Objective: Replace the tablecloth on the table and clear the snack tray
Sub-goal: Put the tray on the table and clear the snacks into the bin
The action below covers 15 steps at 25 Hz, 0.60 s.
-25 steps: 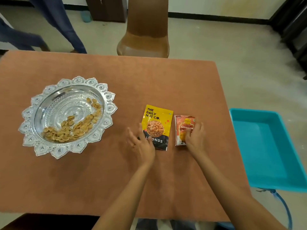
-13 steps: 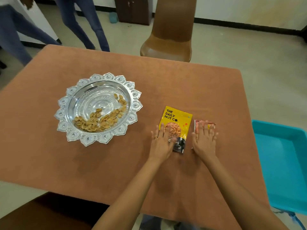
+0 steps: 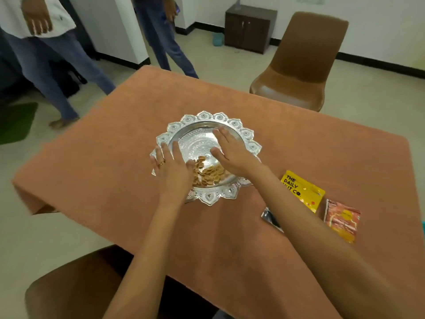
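An ornate silver snack tray (image 3: 234, 125) sits mid-table on the brown-orange tablecloth (image 3: 110, 143), with a heap of tan snack pieces (image 3: 210, 172) in its near side. My left hand (image 3: 171, 165) lies flat over the tray's left rim, fingers straight, a ring on one finger. My right hand (image 3: 231, 149) reaches over the tray's right half with fingers extended above the bowl. Neither hand grips anything. To the right lie a yellow nut packet (image 3: 303, 191), partly under my right forearm, and an orange snack packet (image 3: 342, 219).
A brown chair (image 3: 299, 65) stands at the far side, another chair back (image 3: 76, 284) at the near edge. Two people's legs (image 3: 69, 65) stand at the far left. A dark cabinet (image 3: 249, 27) is by the wall. A sliver of teal bin (image 3: 423, 226) shows at right.
Both hands left the two packets and moved left onto the silver tray. The camera view swung left, so the teal bin is nearly out of frame.
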{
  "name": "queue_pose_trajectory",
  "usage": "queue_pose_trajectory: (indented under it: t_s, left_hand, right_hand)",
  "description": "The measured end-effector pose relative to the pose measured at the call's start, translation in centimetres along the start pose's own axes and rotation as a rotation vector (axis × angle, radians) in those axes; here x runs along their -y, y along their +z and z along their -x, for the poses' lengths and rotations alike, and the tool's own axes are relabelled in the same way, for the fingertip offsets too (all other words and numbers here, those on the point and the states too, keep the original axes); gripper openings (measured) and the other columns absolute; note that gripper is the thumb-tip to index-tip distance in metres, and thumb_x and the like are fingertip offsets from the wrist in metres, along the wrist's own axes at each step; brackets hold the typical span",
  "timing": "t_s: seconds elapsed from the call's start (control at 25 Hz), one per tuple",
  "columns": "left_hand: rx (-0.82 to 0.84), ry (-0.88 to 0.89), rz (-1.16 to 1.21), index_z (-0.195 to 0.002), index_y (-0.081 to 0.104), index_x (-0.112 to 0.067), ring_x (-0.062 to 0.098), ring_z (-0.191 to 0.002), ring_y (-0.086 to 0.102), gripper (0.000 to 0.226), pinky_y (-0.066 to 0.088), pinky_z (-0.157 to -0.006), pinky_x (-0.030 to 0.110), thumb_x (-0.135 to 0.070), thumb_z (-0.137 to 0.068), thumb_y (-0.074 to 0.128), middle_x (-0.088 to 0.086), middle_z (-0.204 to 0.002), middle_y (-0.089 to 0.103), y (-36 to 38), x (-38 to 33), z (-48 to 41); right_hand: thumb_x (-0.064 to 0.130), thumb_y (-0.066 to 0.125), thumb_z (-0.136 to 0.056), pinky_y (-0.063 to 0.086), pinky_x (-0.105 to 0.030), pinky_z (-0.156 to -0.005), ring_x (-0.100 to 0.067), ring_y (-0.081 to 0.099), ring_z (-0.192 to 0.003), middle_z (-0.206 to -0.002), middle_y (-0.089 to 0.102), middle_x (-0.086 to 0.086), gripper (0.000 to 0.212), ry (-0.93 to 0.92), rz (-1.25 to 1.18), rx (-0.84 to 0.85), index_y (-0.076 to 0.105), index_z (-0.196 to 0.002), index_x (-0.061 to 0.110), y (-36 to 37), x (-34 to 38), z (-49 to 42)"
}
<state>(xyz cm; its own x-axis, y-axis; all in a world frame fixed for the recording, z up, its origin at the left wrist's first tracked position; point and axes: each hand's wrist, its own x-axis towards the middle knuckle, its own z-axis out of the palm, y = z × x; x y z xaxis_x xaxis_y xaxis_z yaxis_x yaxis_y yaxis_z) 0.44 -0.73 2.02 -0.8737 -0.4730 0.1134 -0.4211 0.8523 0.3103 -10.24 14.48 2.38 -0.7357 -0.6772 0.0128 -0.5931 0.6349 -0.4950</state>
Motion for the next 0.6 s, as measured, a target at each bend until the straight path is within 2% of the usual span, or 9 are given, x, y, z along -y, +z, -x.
queue_pose_trajectory:
  t_s: [0.08, 0.16, 0.24, 0.32, 0.36, 0.4, 0.44, 0.52, 0.6]
  left_hand:
    - [0.16, 0.04, -0.151, -0.153, 0.008, -0.015, 0.032, -0.147, -0.007, 0.059, -0.012, -0.115, 0.05, -0.037, -0.101, 0.027, 0.019, -0.159, 0.003, 0.9, 1.0, 0.0]
    - [0.237, 0.084, -0.205, -0.153, 0.007, -0.016, 0.029, -0.147, -0.008, 0.057, -0.018, -0.113, 0.05, -0.039, -0.101, 0.015, 0.016, -0.159, 0.009, 1.8, 1.0, 0.6]
    - [0.253, 0.093, -0.191, -0.152, 0.011, -0.015, 0.029, -0.148, 0.001, 0.055, -0.019, -0.111, 0.049, -0.037, -0.102, 0.013, 0.014, -0.157, 0.021, 2.3, 0.7, 1.0]
    - [0.222, 0.127, -0.093, -0.151, 0.017, -0.011, 0.026, -0.143, 0.026, 0.052, -0.011, -0.115, 0.048, -0.03, -0.102, 0.02, 0.013, -0.146, 0.043, 2.4, 0.6, 0.9]
    - [0.195, 0.131, 0.03, -0.149, 0.023, -0.01, 0.025, -0.132, 0.043, 0.049, -0.003, -0.117, 0.047, -0.023, -0.101, 0.025, 0.011, -0.13, 0.058, 2.4, 0.6, 0.7]
    - [0.149, 0.106, 0.212, -0.146, 0.029, -0.01, 0.025, -0.118, 0.055, 0.046, 0.009, -0.118, 0.045, -0.017, -0.1, 0.03, 0.008, -0.111, 0.065, 2.1, 0.8, 0.5]
    - [0.089, 0.054, 0.398, -0.142, 0.035, -0.012, 0.024, -0.107, 0.059, 0.043, 0.025, -0.113, 0.041, -0.012, -0.099, 0.031, 0.005, -0.101, 0.064, 1.8, 1.0, 0.4]
    - [-0.035, -0.044, 0.655, -0.134, 0.044, -0.016, 0.017, -0.107, 0.058, 0.036, 0.043, -0.092, 0.031, -0.012, -0.1, 0.032, 0.003, -0.113, 0.059, 1.3, 1.8, 0.2]
    - [-0.13, -0.077, 0.756, -0.126, 0.049, -0.015, 0.009, -0.111, 0.058, 0.03, 0.045, -0.078, 0.019, -0.011, -0.101, 0.032, -0.002, -0.121, 0.057, 0.9, 2.5, -0.1]
  right_hand:
    - [0.048, 0.023, -0.101, -0.002, -0.04, -0.118, -0.026, -0.006, -0.148, -0.159, -0.006, -0.016, 0.069, 0.083, 0.207, 0.15, 0.001, -0.152, 0.007, 1.6, -0.7, -1.8]
    - [0.053, 0.017, -0.1, -0.004, -0.043, -0.119, -0.029, -0.012, -0.147, -0.158, -0.013, -0.017, 0.073, 0.209, 0.273, 0.238, -0.005, -0.151, 0.007, 3.0, -1.2, -1.9]
    - [0.051, 0.015, -0.1, -0.004, -0.043, -0.12, -0.027, -0.013, -0.146, -0.157, -0.017, -0.015, 0.072, 0.238, 0.27, 0.265, -0.008, -0.151, 0.005, 4.1, -0.9, -1.2]
    - [0.043, 0.016, -0.103, -0.006, -0.037, -0.119, -0.023, -0.014, -0.146, -0.157, -0.018, -0.013, 0.066, 0.125, 0.181, 0.31, -0.009, -0.15, 0.005, 4.6, 0.6, -0.5]
    - [0.04, 0.018, -0.104, -0.007, -0.034, -0.119, -0.02, -0.014, -0.146, -0.158, -0.017, -0.011, 0.063, 0.046, 0.093, 0.33, -0.008, -0.151, 0.006, 4.6, 1.3, -0.3]
    - [0.038, 0.02, -0.104, -0.007, -0.033, -0.119, -0.017, -0.014, -0.146, -0.158, -0.016, -0.009, 0.062, -0.019, -0.017, 0.343, -0.007, -0.152, 0.008, 4.6, 1.8, -0.2]
    - [0.038, 0.024, -0.104, -0.006, -0.033, -0.119, -0.014, -0.015, -0.145, -0.159, -0.017, -0.006, 0.064, -0.062, -0.122, 0.348, -0.007, -0.152, 0.01, 4.4, 2.0, -0.4]
    - [0.048, 0.029, -0.1, -0.01, -0.033, -0.118, -0.012, -0.022, -0.143, -0.157, -0.022, -0.003, 0.073, -0.112, -0.166, 0.332, -0.012, -0.151, 0.015, 4.2, 1.6, -1.2]
    - [0.061, 0.03, -0.092, -0.013, -0.035, -0.117, -0.016, -0.027, -0.142, -0.156, -0.026, -0.004, 0.085, -0.194, 0.02, 0.333, -0.017, -0.15, 0.02, 4.5, 0.9, -2.0]
